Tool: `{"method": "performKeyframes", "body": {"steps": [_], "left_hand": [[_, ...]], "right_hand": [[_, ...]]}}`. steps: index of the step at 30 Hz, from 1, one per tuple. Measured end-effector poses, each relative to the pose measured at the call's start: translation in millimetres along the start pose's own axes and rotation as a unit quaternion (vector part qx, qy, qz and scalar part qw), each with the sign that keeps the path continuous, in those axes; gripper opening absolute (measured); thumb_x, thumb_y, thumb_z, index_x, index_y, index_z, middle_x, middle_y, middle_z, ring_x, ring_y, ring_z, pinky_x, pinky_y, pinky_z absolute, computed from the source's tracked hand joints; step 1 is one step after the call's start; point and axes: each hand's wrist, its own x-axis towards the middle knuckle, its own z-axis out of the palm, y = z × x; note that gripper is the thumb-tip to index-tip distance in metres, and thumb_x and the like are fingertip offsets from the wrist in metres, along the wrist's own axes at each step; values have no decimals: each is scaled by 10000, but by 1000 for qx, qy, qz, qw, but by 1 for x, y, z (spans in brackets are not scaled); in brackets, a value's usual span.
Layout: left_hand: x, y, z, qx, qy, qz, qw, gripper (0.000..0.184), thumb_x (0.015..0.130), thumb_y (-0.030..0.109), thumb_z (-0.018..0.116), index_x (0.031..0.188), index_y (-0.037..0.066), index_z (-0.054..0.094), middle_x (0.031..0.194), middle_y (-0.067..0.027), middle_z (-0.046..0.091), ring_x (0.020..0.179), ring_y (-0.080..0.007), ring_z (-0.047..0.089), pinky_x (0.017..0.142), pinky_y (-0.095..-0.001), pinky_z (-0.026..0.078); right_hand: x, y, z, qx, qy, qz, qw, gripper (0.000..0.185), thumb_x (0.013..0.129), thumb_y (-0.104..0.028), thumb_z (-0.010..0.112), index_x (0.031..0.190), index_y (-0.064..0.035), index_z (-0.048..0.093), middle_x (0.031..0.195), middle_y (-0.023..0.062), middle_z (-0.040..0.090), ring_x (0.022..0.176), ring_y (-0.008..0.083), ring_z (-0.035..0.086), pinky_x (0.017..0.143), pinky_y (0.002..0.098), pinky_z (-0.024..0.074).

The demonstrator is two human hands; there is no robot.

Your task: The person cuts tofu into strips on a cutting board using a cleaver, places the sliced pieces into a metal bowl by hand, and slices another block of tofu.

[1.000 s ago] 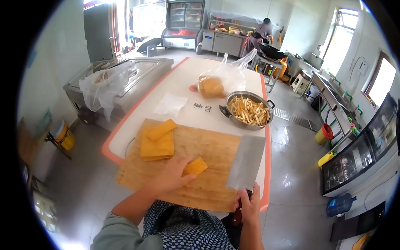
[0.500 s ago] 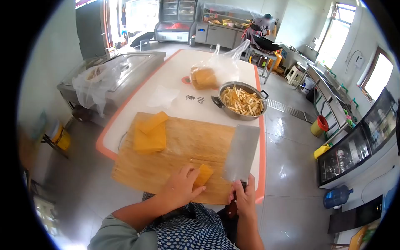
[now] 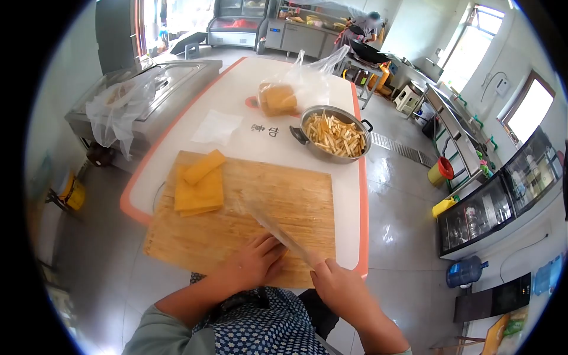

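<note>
My right hand (image 3: 340, 283) grips the handle of a cleaver (image 3: 276, 229), its blade seen nearly edge-on and slanting to the upper left over the wooden cutting board (image 3: 284, 177). Close beside the blade, my left hand (image 3: 255, 260) rests on the board with its fingers bent and pressed together. The small yellow piece of what looks like pressed tofu, seen there earlier, is now hidden by the fingers and cleaver. More yellow tofu slabs (image 3: 198, 192) lie stacked at the board's left, a narrower one on top.
Beyond the board stand a steel pot (image 3: 307, 148) of cut strips and a clear plastic bag (image 3: 310, 89) with more slabs. A white sheet (image 3: 217, 127) lies on the table (image 3: 160, 160). A steel counter (image 3: 177, 89) is left; another person (image 3: 364, 32) stands by a wok (image 3: 368, 52).
The cleaver has swung left from the board's right edge, its broad face turning edge-on beside my left hand. My left fingers have drawn together over the yellow piece. The view has shifted slightly.
</note>
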Motion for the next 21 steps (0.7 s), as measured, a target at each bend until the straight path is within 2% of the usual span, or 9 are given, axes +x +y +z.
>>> {"method": "performKeyframes", "body": {"steps": [9, 16, 21], "left_hand": [[-2, 3, 0, -26, -17, -37, 999, 352, 865, 127, 690, 1189, -11, 696, 1298, -204, 596, 1264, -418, 543, 1052, -485, 479], [-3, 1, 0, -39, -27, -37, 998, 359, 839, 121, 691, 1176, -4, 693, 1294, -202, 593, 1248, -414, 548, 1043, -488, 478], [0, 3, -3, -29, -31, -37, 998, 362, 834, 113, 686, 1176, -5, 692, 1282, -198, 597, 1251, -411, 546, 1042, -491, 473]], "right_hand": [[0, -8, -2, -21, -25, -8, 999, 317, 938, -86, 550, 1225, 41, 506, 895, 186, 630, 656, 342, 678, 537, 446, 544], [1, -3, -3, -11, -33, -8, 999, 281, 952, -90, 539, 1198, 40, 496, 920, 196, 641, 660, 352, 681, 540, 454, 548], [6, 4, -2, 30, -40, -6, 999, 189, 1000, -153, 548, 1079, 13, 508, 903, 181, 643, 618, 349, 671, 511, 443, 541]]}}
